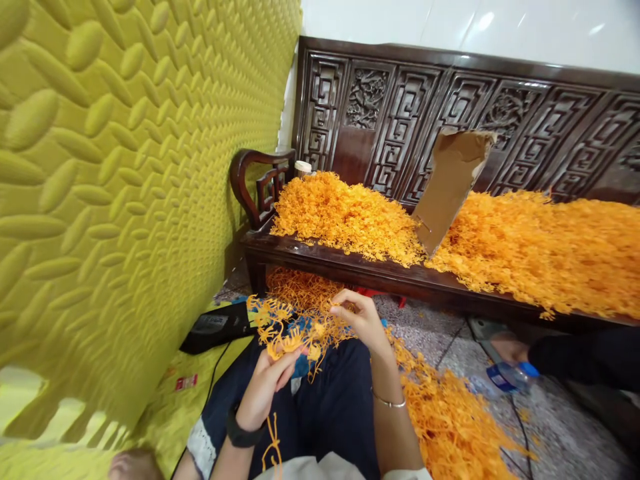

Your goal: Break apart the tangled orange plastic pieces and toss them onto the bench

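Pinched in the left hand: orange strands, lower centre.
The right hand has thumb and finger nearly together at the strands' edge, grip unclear; beyond, centre right, orange heaps flank cardboard on a bench.

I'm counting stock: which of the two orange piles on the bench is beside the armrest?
The left pile, between armrest and tilted cardboard; the right pile lies beyond the cardboard.
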### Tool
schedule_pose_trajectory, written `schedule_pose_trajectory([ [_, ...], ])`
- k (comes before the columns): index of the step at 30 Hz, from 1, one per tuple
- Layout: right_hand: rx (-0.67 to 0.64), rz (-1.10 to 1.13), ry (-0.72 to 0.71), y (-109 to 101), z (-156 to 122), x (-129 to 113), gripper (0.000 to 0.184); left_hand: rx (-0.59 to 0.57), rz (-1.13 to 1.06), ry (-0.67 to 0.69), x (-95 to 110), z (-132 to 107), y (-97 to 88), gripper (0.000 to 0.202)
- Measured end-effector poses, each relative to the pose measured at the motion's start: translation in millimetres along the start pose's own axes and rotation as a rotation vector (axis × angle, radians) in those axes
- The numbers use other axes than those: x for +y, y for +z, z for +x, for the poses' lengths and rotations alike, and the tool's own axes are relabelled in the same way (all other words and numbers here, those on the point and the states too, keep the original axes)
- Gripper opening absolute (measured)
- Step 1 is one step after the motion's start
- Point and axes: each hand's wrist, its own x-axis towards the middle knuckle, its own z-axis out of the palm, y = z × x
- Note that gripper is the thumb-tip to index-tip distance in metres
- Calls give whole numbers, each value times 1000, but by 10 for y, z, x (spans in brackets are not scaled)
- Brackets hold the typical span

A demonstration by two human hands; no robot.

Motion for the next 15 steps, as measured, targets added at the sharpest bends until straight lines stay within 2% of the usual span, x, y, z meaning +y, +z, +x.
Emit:
schedule_pose_trajectory([
  [5,570,343,110,140,-133,192,12,10,18,29,25,-29,289,40],
  [10,979,361,16,79,-425,172,6,-122,53,-14,-59,-134,587,55],
  [12,1049,379,2,-16,-537,127,8,-192,78,-17,-113,-191,625,54],
  [15,990,417,33,-131,-622,87,10,-237,111,16,-159,-247,619,50],
])
